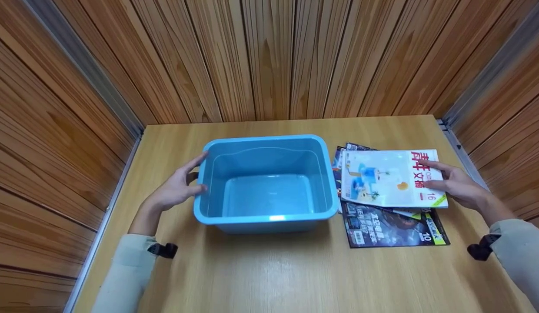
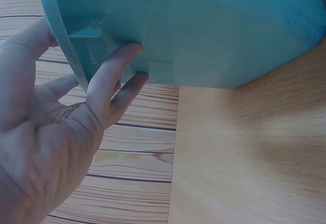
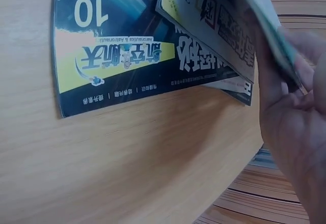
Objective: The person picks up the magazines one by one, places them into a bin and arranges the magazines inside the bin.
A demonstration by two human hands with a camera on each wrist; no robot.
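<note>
A blue plastic tub (image 1: pixel 265 182) stands empty in the middle of the wooden table (image 1: pixel 269 274). My left hand (image 1: pixel 180 184) lies against the tub's left wall, thumb by the rim. In the left wrist view its straight fingers (image 2: pixel 109 79) touch the tub (image 2: pixel 214 25) just under the rim. To the right of the tub lies a fanned stack of magazines. My right hand (image 1: pixel 450 182) grips the right edge of the white top magazine (image 1: pixel 382 178). In the right wrist view that edge (image 3: pixel 260 20) is lifted off the dark magazine (image 3: pixel 127 46) below, with the hand (image 3: pixel 295 132) beside it.
Wood-panelled walls (image 1: pixel 269 56) close in the table at the back and on both sides. The dark magazine (image 1: pixel 395 226) sticks out at the stack's near end. Bare tabletop lies in front of the tub and behind it.
</note>
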